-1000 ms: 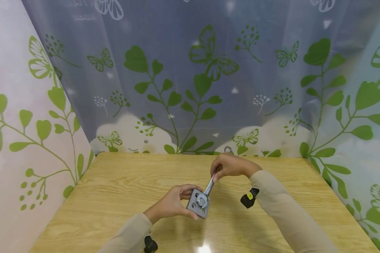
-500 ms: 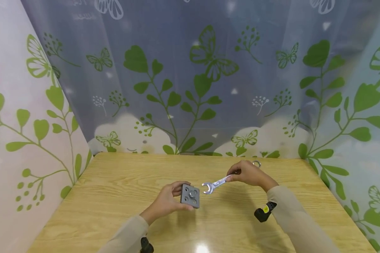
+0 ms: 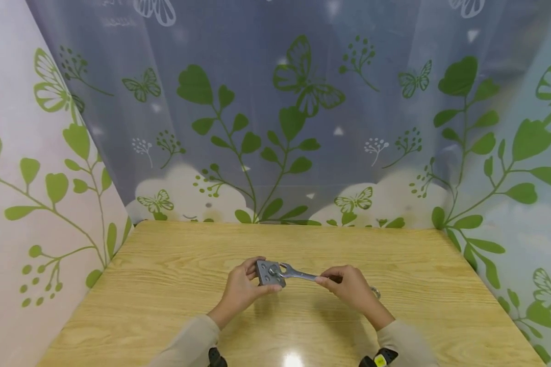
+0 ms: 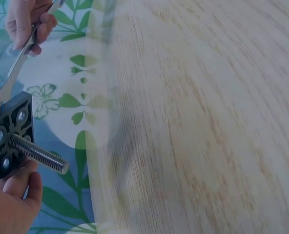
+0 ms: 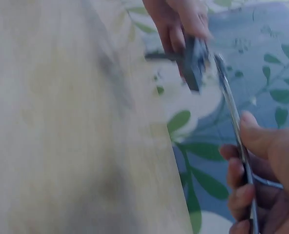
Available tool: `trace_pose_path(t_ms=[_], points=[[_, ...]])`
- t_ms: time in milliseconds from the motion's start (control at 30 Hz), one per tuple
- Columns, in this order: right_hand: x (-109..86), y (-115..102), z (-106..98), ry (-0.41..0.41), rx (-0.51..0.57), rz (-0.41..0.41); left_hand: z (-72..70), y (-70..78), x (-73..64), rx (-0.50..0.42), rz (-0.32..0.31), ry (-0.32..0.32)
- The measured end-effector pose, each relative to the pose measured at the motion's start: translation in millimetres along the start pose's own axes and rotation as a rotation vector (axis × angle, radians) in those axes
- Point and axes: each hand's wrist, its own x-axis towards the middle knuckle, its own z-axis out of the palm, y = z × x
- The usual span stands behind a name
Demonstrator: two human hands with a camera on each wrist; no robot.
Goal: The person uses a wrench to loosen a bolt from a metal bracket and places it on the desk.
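Observation:
My left hand grips a grey square plate by its edges, thumb at the near side. The plate has corner holes, and a bolt's head shows at its middle. From the back face sticks the bolt's long threaded shank, seen in the left wrist view. My right hand holds a silver combination wrench by its handle. The wrench's open end lies at the bolt head in the head view; whether it touches is unclear. Its ring end pokes out behind the right hand.
Both hands are above a wood-grain table. A patterned curtain with leaves and butterflies rises behind its far edge, with similar sheets left and right. Dark wrist cameras sit on both sleeves.
The wrench came off the bolt head, swung out to the right, and returned to it lying more level. The right hand moved right and nearer; the left hand and plate shifted left.

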Motion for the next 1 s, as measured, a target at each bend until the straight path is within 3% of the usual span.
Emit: trace_pose_path(t_ms=[267, 600, 1000], points=[[-16.0, -17.3, 28.3, 0.143, 0.045, 0.043, 4.7, 3.1, 0.6, 0.074, 0.042, 0.065], [-20.5, -28.5, 42.2, 0.176, 0.024, 0.076, 8.1, 5.2, 1.7, 0.064, 0.043, 0.097], [-20.6, -27.6, 52.0, 0.184, 0.066, 0.046, 6.9, 7.9, 0.4, 0.054, 0.05, 0.1]])
